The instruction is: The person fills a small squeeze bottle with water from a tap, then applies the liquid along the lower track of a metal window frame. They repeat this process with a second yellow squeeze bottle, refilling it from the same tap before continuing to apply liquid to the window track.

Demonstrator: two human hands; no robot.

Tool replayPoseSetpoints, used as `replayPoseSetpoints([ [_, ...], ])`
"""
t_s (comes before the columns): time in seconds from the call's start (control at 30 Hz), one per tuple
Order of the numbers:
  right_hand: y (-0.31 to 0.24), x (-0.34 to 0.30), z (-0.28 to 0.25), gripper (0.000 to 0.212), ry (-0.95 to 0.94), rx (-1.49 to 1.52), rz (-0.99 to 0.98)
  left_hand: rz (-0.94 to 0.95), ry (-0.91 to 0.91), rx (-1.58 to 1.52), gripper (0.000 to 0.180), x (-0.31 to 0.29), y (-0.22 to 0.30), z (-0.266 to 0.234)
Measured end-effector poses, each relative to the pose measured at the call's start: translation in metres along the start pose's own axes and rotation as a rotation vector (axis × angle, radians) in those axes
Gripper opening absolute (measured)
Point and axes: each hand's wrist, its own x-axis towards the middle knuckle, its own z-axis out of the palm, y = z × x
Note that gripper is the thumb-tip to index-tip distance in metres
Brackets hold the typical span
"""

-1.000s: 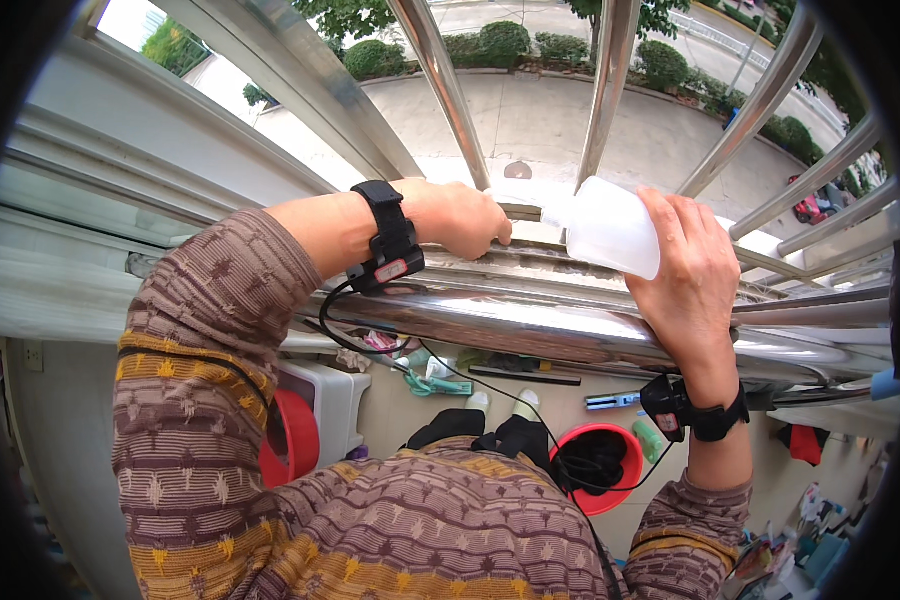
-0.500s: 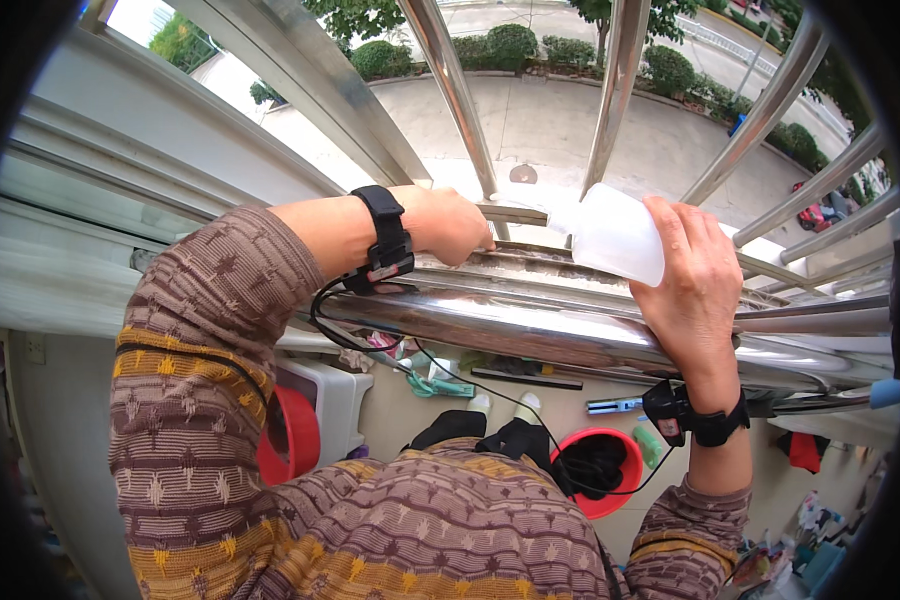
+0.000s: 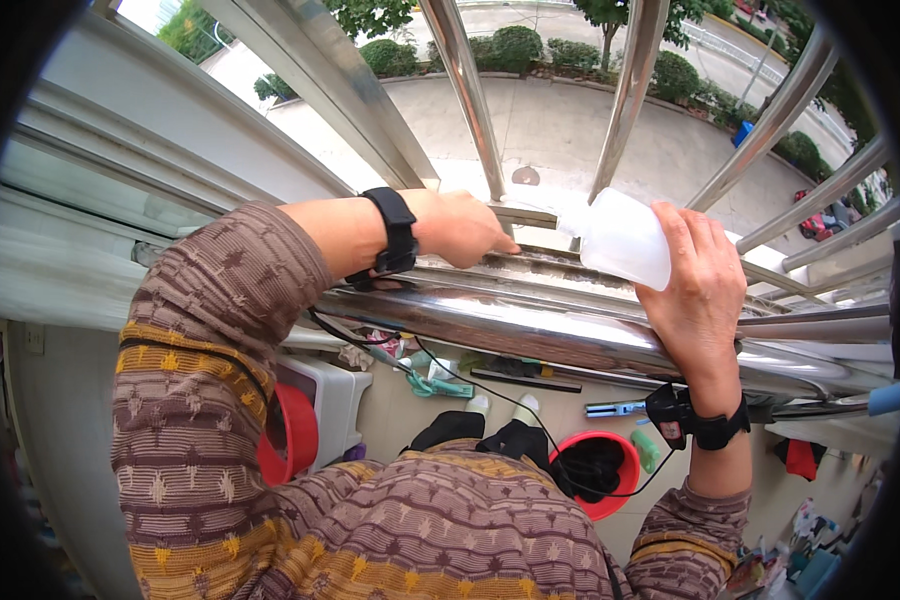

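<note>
While the right hand (image 3: 705, 285) grips a white bottle (image 3: 622, 240), the left hand (image 3: 460, 228) curls, forefinger (image 3: 508, 244) extended.

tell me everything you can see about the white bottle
The white bottle looks like plain, milky, slightly translucent plastic. Its broad body narrows to a pale neck, whose tip is washed out by glare. It is tipped well over, base toward the right and neck pointing left, just over the window track. The right hand grips it at the base end. How full it is cannot be told.

The bottle (image 3: 625, 242) looks smooth plastic, the rail (image 3: 510, 316) glossy metal.
</note>
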Motion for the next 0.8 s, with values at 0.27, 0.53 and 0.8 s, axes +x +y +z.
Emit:
replayPoseSetpoints([
  [0.27,-0.001,0.0,-0.001,0.064,0.015,0.002,-0.002,0.007,0.02,0.045,0.069,0.015,0.007,0.0],
  [0.53,0.0,0.0,-0.001,0.066,-0.007,0.016,0.004,-0.181,0.017,-0.055,0.048,-0.022,0.003,-0.013],
  [0.8,0.0,0.001,-0.001,0.071,-0.079,0.025,0.004,-0.407,1.07,-0.533,0.023,-0.106,0.028,0.048],
])
